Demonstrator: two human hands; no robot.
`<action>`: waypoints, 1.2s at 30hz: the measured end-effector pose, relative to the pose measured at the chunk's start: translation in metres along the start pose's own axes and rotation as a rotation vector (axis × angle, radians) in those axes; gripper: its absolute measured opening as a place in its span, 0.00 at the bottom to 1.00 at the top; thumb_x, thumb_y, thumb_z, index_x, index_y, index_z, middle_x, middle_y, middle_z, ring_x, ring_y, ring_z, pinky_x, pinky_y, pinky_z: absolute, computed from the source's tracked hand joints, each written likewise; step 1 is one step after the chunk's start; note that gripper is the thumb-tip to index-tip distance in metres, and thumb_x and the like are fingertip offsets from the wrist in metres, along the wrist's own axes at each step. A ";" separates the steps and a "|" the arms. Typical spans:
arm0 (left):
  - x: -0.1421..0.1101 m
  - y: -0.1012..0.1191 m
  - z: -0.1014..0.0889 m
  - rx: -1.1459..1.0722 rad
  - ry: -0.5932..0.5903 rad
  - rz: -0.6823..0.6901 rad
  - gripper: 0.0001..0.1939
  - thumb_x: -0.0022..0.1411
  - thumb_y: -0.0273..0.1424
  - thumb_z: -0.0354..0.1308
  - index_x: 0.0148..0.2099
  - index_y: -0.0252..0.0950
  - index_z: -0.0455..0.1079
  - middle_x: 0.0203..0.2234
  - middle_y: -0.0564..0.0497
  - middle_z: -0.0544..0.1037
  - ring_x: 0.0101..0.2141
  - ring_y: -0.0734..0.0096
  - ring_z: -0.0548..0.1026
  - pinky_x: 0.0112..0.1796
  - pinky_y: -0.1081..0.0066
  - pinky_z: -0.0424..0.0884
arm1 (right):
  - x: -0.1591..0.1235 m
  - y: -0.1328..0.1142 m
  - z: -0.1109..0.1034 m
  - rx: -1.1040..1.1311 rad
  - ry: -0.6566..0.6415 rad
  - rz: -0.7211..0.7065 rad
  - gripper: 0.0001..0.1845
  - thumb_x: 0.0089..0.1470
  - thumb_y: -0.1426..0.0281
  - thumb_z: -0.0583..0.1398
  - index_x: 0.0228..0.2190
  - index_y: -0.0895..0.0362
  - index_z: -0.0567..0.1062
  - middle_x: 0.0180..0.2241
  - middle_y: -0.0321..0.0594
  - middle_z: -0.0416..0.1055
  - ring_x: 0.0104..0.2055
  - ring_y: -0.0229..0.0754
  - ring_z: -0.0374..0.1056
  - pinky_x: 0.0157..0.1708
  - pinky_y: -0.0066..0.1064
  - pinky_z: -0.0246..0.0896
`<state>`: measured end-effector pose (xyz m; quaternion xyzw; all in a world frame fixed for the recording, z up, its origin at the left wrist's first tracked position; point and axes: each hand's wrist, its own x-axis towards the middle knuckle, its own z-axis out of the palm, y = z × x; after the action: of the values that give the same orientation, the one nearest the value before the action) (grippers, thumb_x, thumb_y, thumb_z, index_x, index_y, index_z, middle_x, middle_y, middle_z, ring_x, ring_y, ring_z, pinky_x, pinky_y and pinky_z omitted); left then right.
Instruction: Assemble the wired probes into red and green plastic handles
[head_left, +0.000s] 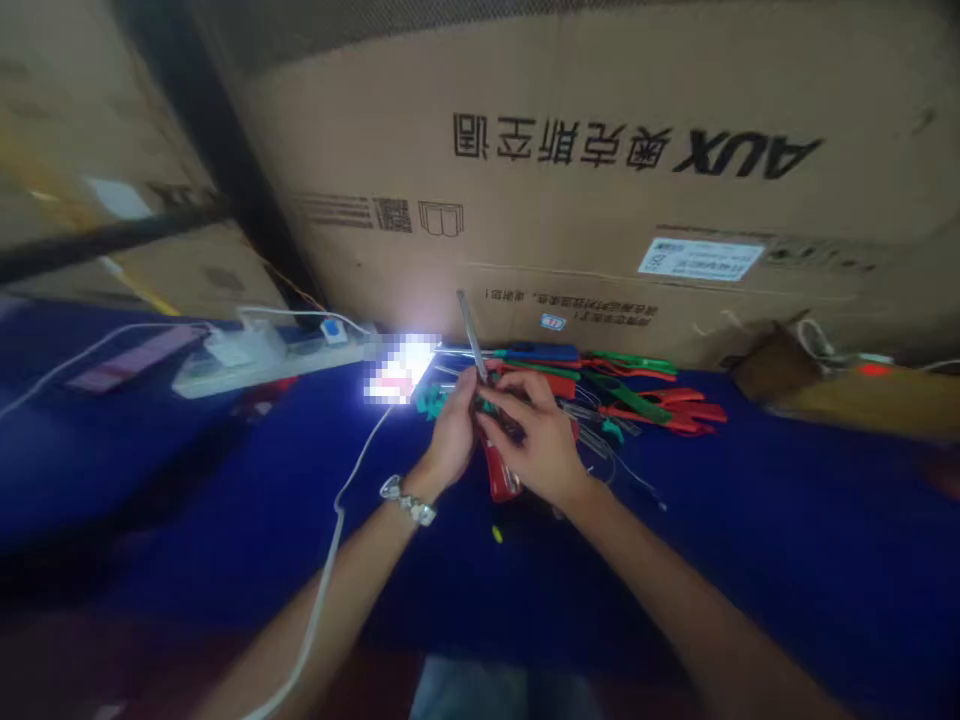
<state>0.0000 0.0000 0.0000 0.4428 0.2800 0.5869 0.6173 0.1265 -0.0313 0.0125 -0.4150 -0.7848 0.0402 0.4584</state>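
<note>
A big cardboard carton [525,75] with upside-down AUX lettering is standing along the back of the worktop [615,600], which is wearing a dark blue cover. Tools with red, green and blue handles [637,395] are lying in a jumble in front of the carton, just beyond the hands. To the left, a white power strip [319,350] is carrying a white plug adapter [244,345], and a white cable [340,515] is trailing down past the left forearm.

The right grip [541,435] is closing around the lower end of a slim metal rod [472,330], its fingers bending inward. The left grip [451,435] is clasping the same end from the other side, so the rod is rising from between the two, its bare tip pointing up and slightly left.

A glowing patch [405,368] is shining just left of the hands, its detail masked. A silvery wristband [407,503] is circling the left wrist. Below the fingers a red handle-like piece [504,478] is showing; whether it is joining the rod, I cannot tell. Nearer the person, a tiny yellow piece [497,534] is lying on the cover.
</note>
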 end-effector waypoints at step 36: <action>-0.001 0.008 -0.007 0.081 0.082 0.072 0.25 0.63 0.39 0.63 0.59 0.43 0.62 0.31 0.54 0.73 0.30 0.71 0.74 0.26 0.73 0.69 | -0.001 -0.013 0.006 0.805 -0.345 0.817 0.28 0.59 0.48 0.58 0.52 0.54 0.64 0.29 0.37 0.77 0.14 0.37 0.67 0.08 0.24 0.54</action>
<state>-0.0099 -0.0005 0.0039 0.4528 0.3123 0.6147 0.5653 0.1147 -0.0383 0.0144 -0.4646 -0.5477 0.5742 0.3931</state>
